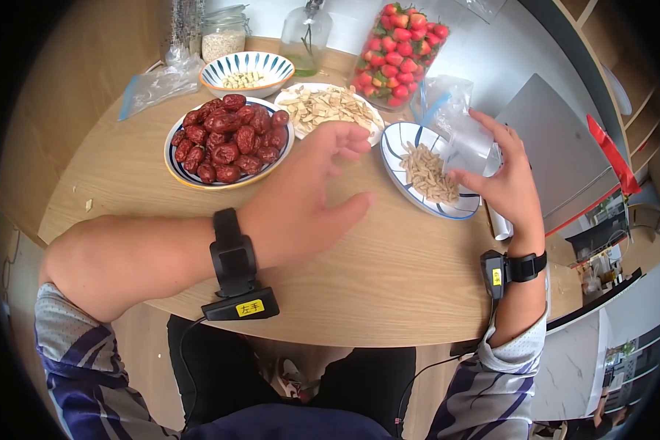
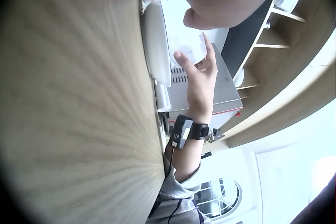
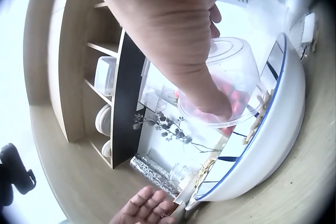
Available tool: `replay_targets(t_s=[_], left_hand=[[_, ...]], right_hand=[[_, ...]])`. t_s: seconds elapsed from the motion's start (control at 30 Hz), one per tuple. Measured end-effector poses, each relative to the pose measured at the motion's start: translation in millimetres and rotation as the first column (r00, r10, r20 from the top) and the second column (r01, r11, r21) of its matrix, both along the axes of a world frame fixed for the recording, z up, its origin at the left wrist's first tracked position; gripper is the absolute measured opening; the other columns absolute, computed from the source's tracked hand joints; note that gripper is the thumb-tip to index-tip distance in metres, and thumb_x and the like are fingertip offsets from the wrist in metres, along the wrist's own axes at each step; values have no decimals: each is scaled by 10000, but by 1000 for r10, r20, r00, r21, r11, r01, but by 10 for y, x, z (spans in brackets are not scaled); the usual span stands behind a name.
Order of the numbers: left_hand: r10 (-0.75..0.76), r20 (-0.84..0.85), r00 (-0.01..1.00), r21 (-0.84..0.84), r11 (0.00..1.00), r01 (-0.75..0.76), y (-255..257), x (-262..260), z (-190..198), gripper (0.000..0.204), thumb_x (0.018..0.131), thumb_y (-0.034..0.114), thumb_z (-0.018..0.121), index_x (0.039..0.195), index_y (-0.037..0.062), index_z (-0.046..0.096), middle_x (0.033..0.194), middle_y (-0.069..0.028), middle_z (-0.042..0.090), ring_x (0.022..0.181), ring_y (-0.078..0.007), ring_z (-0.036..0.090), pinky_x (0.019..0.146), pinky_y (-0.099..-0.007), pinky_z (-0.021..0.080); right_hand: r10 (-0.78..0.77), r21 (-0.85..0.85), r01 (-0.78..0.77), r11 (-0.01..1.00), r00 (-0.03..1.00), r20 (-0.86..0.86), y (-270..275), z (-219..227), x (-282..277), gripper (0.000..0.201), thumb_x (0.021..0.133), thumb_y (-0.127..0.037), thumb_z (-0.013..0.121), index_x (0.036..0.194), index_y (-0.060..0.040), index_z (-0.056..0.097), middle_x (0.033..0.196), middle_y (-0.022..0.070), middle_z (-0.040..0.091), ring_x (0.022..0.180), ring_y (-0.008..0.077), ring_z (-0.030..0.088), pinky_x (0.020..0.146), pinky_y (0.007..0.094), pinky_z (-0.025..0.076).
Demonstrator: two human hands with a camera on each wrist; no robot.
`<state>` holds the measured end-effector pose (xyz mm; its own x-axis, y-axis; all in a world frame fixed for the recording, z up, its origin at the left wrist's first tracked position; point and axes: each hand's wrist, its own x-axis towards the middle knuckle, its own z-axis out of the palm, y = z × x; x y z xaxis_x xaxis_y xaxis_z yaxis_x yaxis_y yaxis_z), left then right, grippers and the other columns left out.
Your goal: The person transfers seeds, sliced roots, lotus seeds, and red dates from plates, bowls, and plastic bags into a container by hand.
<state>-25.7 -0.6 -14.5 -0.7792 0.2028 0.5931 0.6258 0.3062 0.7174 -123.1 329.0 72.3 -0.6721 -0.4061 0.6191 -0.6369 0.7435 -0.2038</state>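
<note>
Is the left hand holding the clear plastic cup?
No, the right hand grips the clear plastic cup, while the left hand holds nothing.

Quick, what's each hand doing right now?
Left hand: open, holding nothing.
Right hand: closed around a clear plastic cup.

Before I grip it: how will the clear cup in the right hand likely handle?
The clear cup looks like thin see-through plastic, so it is probably light and may flex if the right hand squeezes hard. Its smooth wall could be a little slippery. Being round and tapered, it would likely roll if laid on its side.
</note>
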Motion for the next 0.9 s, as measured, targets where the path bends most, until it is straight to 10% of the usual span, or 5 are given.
replay_targets(t_s=[0.23,0.47,0.9], left_hand=[[77,109,991,-301,953,-41,-71,56,-52,730,1080,243,823,1661,-9,460,1542,-211,631,1249,-264,704,946,-421,623],[141,127,982,-350,932,-89,-100,44,-64,740,1061,254,790,1629,-72,446,1504,-262,578,1020,-280,722,960,-436,608],[459,90,884,-402,828,-390,-108,-144,-113,702,928,232,789,1475,-54,455,1404,-276,485,1416,-408,466,1209,-502,401]], right_hand=[[-10,-151,-3,989,996,-88,-92,-54,2,909,780,-208,1052,1611,-150,687,1450,122,735,1341,296,673,1179,457,527],[338,-388,-279,878,936,92,-210,-193,7,1017,841,-218,1055,1685,2,532,1507,146,686,1350,273,693,1212,437,528],[670,-343,-576,742,639,378,-434,-212,220,1082,733,-271,1099,1644,-71,551,1459,94,685,1399,262,652,1300,446,404]])
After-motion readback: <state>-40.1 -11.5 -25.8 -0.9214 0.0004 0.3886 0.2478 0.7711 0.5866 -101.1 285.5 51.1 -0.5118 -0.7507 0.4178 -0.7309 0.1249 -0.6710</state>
